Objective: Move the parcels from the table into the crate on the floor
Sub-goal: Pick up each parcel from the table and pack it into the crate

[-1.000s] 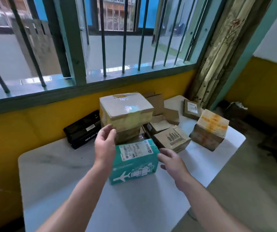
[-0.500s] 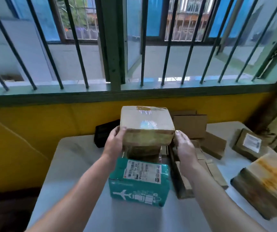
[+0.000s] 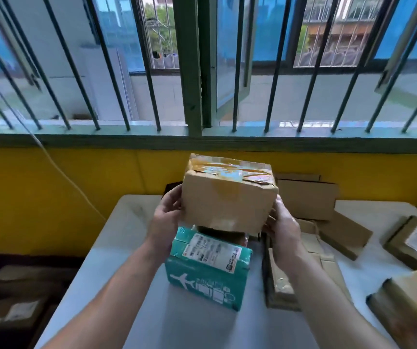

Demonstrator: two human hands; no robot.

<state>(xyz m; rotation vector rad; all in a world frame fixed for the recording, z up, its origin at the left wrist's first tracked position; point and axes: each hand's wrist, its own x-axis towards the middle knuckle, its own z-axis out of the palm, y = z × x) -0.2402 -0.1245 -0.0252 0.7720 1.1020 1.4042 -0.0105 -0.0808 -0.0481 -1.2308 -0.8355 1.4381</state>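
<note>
Box: brown carton (image 3: 227, 197), glossy tape across its top, held in the air above the table (image 3: 132, 222), at twelve o'clock from the teal parcel (image 3: 207, 268).
Left hand: left hand (image 3: 167, 217) grips the box's nine o'clock side, fingers curled round it.
Right hand: right hand (image 3: 283, 227) grips the three o'clock side, low down.
Handling: stiff card, dented near the tape. It is likely light enough to carry, though it needs both hands. The tape looks slippery.
Best hold: the bare card side walls near the bottom edge, not the taped top.
Hidden: the box's underside and far face, most fingertips, and whatever sits right under it.
Crate: the dark, blurred shape (image 3: 13, 298) on the floor at eight o'clock is possibly the crate. It is cut off.
Cut off: the stained parcel (image 3: 408, 311) at four o'clock runs out of view.
</note>
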